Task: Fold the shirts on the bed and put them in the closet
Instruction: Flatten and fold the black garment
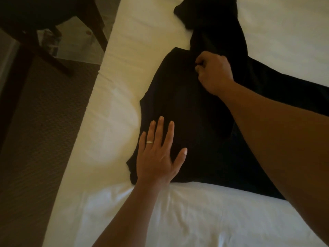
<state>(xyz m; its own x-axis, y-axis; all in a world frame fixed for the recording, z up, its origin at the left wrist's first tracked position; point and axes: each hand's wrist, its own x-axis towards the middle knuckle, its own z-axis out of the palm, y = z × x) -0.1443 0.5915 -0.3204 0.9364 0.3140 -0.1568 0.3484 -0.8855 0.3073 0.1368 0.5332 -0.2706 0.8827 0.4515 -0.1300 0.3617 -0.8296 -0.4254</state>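
A black shirt [187, 107] lies spread on the white bed [124, 72], partly folded, with its near edge toward me. My left hand [158, 154] lies flat on the shirt's near left part, fingers straight, a ring on one finger. My right hand [213, 73] is farther up the shirt, its fingers curled and pinching a fold of the black cloth. More black cloth [210, 16] runs from that spot toward the far end of the bed; whether it is a second shirt I cannot tell.
The bed's left edge runs diagonally beside patterned carpet [41, 131]. A dark wooden chair [53, 29] stands on the floor at the upper left. White sheet shows on the near side and at the far right of the bed.
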